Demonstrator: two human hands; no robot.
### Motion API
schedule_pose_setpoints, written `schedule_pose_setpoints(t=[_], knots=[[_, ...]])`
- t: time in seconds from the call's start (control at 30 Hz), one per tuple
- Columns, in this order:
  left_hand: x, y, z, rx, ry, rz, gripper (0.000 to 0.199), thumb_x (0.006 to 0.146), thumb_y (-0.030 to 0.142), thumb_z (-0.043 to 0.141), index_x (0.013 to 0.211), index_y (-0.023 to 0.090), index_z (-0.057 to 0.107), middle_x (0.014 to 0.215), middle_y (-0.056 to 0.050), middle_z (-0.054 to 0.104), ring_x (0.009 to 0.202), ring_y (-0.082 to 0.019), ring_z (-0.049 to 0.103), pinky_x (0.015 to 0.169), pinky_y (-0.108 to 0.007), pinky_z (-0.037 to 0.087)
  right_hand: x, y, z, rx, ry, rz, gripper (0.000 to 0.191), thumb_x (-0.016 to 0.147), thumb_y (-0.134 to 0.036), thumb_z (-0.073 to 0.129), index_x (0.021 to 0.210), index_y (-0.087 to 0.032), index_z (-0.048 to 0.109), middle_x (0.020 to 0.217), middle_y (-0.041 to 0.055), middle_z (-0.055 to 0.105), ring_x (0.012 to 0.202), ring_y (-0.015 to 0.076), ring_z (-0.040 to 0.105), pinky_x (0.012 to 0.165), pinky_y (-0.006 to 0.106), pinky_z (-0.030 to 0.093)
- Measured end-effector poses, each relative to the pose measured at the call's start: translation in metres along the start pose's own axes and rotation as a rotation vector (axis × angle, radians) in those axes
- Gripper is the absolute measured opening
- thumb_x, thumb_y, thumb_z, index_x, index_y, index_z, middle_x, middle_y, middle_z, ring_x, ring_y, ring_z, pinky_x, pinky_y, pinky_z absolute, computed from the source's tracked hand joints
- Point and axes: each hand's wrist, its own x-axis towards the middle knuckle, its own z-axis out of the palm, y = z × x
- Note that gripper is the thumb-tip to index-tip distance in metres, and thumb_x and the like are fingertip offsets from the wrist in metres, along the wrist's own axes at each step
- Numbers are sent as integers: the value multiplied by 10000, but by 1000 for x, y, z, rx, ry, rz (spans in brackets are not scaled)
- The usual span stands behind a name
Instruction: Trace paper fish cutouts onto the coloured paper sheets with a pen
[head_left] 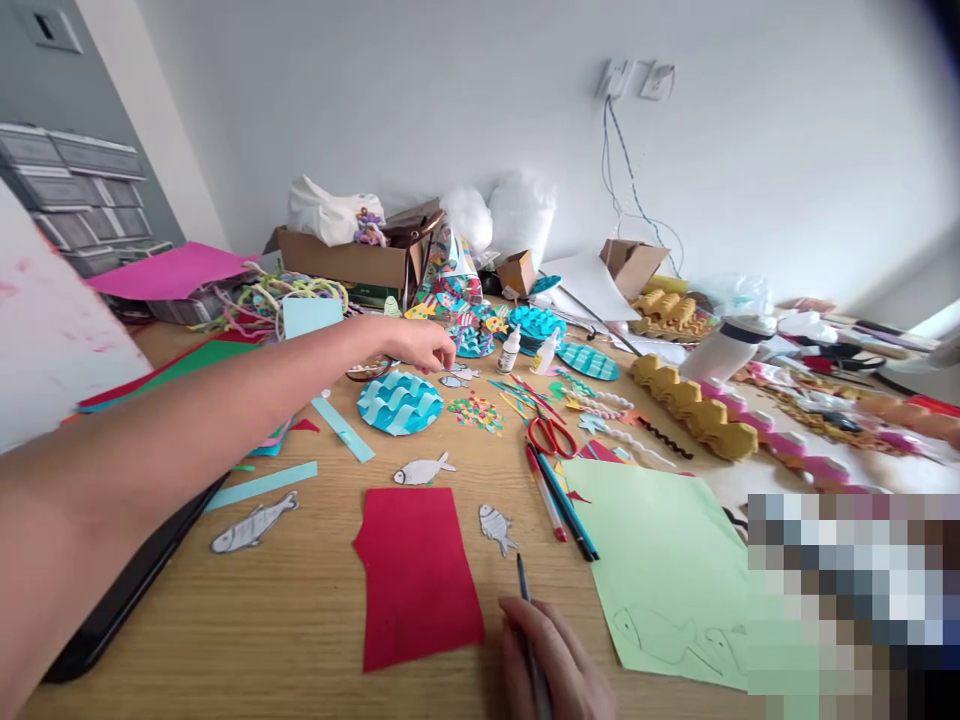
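My left hand [424, 345] reaches far across the table, its fingers curled downward just above small grey paper fish [460, 375]; whether something is pinched in them is hidden. At the front, my right hand [555, 660] grips a dark pen [523, 580] with its tip up. A grey striped paper fish [497, 528] lies just beyond the pen tip. Left of this hand lies a red sheet [420, 580] with a cut edge. Two more paper fish, one above the sheet [424, 469] and one at left [255, 524], rest on the wood.
A green sheet [660, 560] with pencilled fish lies at right, beside red-handled scissors [553, 437] and several pens. A blue wavy paper plate [401, 403], confetti [477, 412], glue bottles [508, 352] and egg-carton strips [694, 410] stand farther back. A black device edge [135, 590] shows under my left arm.
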Motion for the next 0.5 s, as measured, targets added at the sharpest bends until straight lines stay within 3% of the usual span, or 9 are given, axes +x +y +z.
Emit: schedule_pose_setpoints(t=[0.07,0.13,0.23,0.37,0.43,0.5], knots=[[-21,15,-7,-54,36,6,185,785,184,578,951,165,657,810,9,676,737,-150,626,684,-251,466,3,2,-3,-7,-60,-64,187,836,-179,533,979,-167,653,868,87,691,762,181,690,675,204,552],[-37,34,-8,-106,145,7,226,803,188,513,989,150,636,850,-8,674,755,-139,622,668,-229,445,6,1,-5,-29,-103,-104,186,836,-168,526,981,-166,642,850,83,686,739,172,687,653,199,551],[-55,71,2,-159,299,24,231,825,168,461,1005,144,604,872,-19,653,763,-123,603,648,-213,418,11,-7,-6,-30,-103,-79,186,851,-148,486,977,-168,621,820,71,667,700,147,672,624,193,538],[-87,118,34,-121,454,123,159,839,156,457,859,159,615,827,-21,635,772,-138,579,681,-241,395,16,-19,-7,9,-43,1,195,862,-145,437,933,-182,615,791,55,658,687,141,656,617,205,523],[-109,127,54,-130,482,122,171,865,171,428,868,173,599,853,-24,632,799,-150,575,693,-249,396,18,-21,-7,33,-48,10,196,857,-142,437,922,-180,618,788,53,661,685,139,654,606,200,514],[-131,121,76,-166,440,32,182,881,214,415,928,208,590,903,-12,638,808,-155,583,696,-249,407,18,-20,-7,61,-57,37,190,854,-147,439,909,-178,617,775,48,663,680,136,650,604,197,507]])
